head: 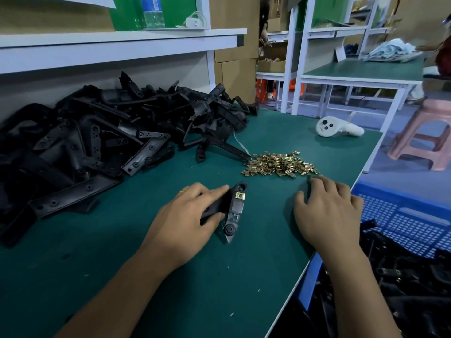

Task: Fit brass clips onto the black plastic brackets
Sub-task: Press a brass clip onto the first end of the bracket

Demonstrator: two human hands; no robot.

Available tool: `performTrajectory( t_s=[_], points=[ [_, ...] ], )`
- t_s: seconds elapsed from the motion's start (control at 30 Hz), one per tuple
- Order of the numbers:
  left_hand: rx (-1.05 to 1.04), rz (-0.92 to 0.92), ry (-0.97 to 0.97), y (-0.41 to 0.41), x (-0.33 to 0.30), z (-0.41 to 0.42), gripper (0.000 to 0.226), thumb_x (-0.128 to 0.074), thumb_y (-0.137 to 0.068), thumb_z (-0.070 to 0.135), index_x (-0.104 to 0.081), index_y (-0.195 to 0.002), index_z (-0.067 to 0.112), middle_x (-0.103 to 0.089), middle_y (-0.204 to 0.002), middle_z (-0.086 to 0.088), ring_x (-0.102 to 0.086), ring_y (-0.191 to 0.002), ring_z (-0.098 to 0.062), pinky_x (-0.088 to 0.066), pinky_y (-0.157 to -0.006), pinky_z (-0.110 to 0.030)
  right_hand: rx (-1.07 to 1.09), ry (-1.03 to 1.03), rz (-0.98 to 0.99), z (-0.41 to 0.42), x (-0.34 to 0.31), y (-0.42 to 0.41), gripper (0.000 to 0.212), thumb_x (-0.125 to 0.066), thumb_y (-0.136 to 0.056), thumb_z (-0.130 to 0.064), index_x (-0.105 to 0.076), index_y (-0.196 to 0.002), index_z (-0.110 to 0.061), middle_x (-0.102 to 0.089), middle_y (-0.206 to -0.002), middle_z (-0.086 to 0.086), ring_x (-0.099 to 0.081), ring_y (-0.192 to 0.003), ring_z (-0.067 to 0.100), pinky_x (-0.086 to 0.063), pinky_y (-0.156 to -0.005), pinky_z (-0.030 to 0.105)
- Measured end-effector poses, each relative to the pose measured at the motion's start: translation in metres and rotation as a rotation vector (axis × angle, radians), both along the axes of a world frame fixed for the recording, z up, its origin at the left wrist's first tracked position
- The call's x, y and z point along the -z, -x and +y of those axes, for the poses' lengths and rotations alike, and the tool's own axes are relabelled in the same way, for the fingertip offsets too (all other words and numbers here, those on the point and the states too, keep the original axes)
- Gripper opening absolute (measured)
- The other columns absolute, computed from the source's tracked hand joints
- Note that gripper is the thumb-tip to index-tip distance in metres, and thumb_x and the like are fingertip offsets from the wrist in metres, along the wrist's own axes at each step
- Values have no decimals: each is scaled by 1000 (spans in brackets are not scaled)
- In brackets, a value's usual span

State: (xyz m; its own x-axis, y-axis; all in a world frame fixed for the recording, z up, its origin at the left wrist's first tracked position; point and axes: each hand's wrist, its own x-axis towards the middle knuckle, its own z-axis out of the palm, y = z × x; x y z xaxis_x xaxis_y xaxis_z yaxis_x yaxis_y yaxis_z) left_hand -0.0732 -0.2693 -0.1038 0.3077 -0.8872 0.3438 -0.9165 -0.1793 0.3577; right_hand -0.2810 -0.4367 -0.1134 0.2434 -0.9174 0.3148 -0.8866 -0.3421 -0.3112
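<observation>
Holding black brackets (415, 276), blue crate (402, 215) sits beside table (170, 289).

A white handheld controller (338, 128) lies on the green table mat (219, 276). A pink plastic stool (424, 137) stands beyond the table edge. A water bottle (153, 12) stands on the shelf (117, 42).

White-framed workbenches (361, 78), pink stool (425, 135)

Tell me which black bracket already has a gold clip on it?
The black bracket gripped by the left hand, lying apart from the heap. A brass clip sits near its far end; the brackets in the big pile show none.
</observation>
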Motion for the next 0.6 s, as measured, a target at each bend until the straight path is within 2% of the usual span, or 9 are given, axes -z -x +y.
performTrajectory(
  t_s=[0.1, 0.13, 0.2, 0.27, 0.3, 0.37, 0.43, 0.5, 0.6],
  points=[
    [4, 2, 7, 0, 1, 0, 61, -59, -99, 46, -32, -153, 53, -44, -112, 27, -44, -108, 2, -52, -85, -32, -30, 16, -19, 2, -1, 1, 36, -39, -99, -40, -56, -122, -18, -55, -145, 0, -42, -132, 28, -29, -103, 46],
    [5, 2, 7, 0, 1, 0, 60, -59, -99, 46, -32, -153, 53, -43, -112, 27, -45, -108, 2, -53, -86, -32, -55, 4, -43, 2, -2, 2, 34, -39, -99, -39, -54, -123, -20, -52, -148, -1, -41, -134, 27, -27, -104, 46],
    [4, 4, 12, 0, 0, 0, 60, -59, -99, 45, -34, -153, 53, -44, -112, 26, -45, -108, 1, -52, -86, -33, -119, -36, -94, 1, -3, 2, 43, -38, -98, -35, -43, -139, -23, -47, -154, -1, -34, -141, 23, -22, -109, 46],
    [-1, 5, 26, 0, -1, 0, 59, -60, -99, 44, -36, -153, 51, -44, -111, 24, -45, -107, 1, -52, -86, -34, -158, -63, -78, 0, -4, 2, 51, -37, -99, -33, -32, -150, -28, -49, -151, -1, -33, -142, 21, -18, -109, 44],
    [-3, 5, 33, 0, -1, 0, 59, -60, -99, 43, -36, -153, 51, -45, -110, 24, -45, -107, 0, -52, -86, -34, -164, -45, -40, 0, -5, 1, 49, -36, -100, -32, -36, -148, -29, -50, -149, -3, -34, -139, 20, -19, -107, 43],
    [-4, 9, 40, -1, 0, 1, 59, -61, -99, 43, -37, -152, 51, -45, -110, 25, -45, -107, 0, -52, -86, -34, -172, 38, -43, 2, -6, 1, 36, -40, -102, -24, -57, -134, -22, -58, -137, -2, -43, -125, 25, -29, -97, 42],
    [-2, 11, 40, -1, 1, 1, 59, -60, -99, 43, -36, -152, 52, -44, -111, 25, -46, -107, 0, -52, -86, -34, -187, 70, -158, 8, -8, 0, 31, -48, -97, -2, -70, -117, -11, -63, -115, 5, -48, -107, 28, -37, -83, 37],
    [-4, 14, 41, -2, 1, 0, 59, -60, -99, 42, -36, -152, 52, -45, -111, 26, -47, -107, 0, -52, -86, -34, -225, 32, -207, 16, -10, -3, 38, -51, -90, 12, -75, -111, -9, -62, -106, 6, -51, -102, 28, -36, -76, 33],
    [-10, 15, 36, -3, 2, -1, 60, -60, -99, 42, -36, -153, 50, -45, -112, 26, -46, -108, 2, -52, -87, -35, -334, -36, -131, 26, -15, -8, 40, -53, -93, 8, -73, -118, -15, -57, -112, 6, -54, -105, 28, -45, -81, 33]
  ],
)
